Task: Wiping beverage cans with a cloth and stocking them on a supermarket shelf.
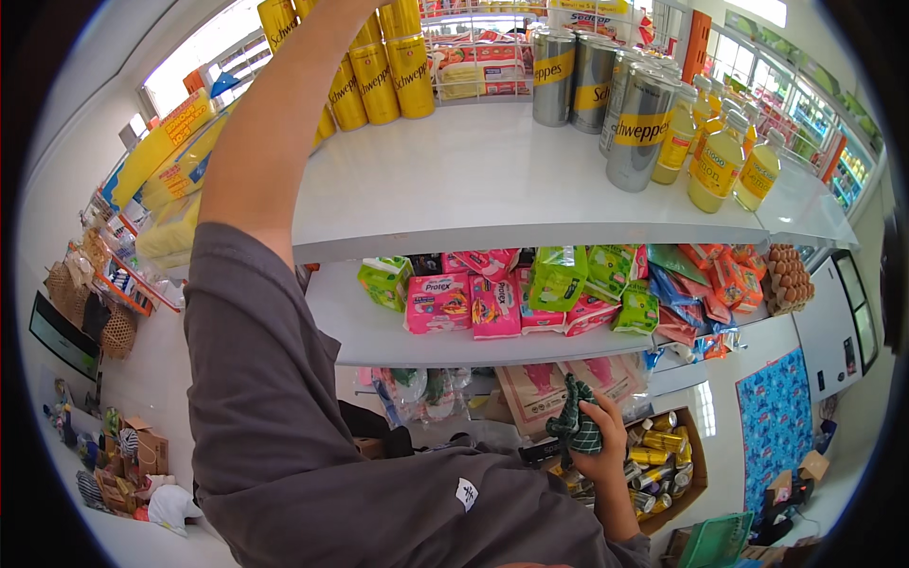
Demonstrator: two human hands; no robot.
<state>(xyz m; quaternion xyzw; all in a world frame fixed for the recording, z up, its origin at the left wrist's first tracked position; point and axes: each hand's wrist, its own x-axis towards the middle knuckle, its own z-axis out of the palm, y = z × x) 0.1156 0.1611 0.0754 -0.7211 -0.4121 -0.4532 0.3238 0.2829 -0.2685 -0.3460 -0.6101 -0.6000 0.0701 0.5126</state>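
My left arm reaches up past the white shelf [454, 170] to stacked yellow Schweppes cans [374, 84]. My left hand [371, 3] is mostly cut off by the top edge, beside an upper can; its grip cannot be seen. Lower down, my right hand [603, 434] clasps a crumpled dark green checked cloth [584, 424] in front of my body. Silver Schweppes cans [639, 138] stand upright on the shelf's right half, beside glass bottles of lemon drink [717, 167]. An opened cardboard box [694, 483] by my right forearm holds many loose cans [657, 456].
Below, a second shelf [398, 348] carries pink Protex packs [438, 304], green packs [559, 278] and a tray of eggs [787, 280]. White wire mesh [483, 71] backs the upper shelf. Yellow packages [170, 153] lie left of my arm. A blue patterned mat [780, 419] covers floor at right.
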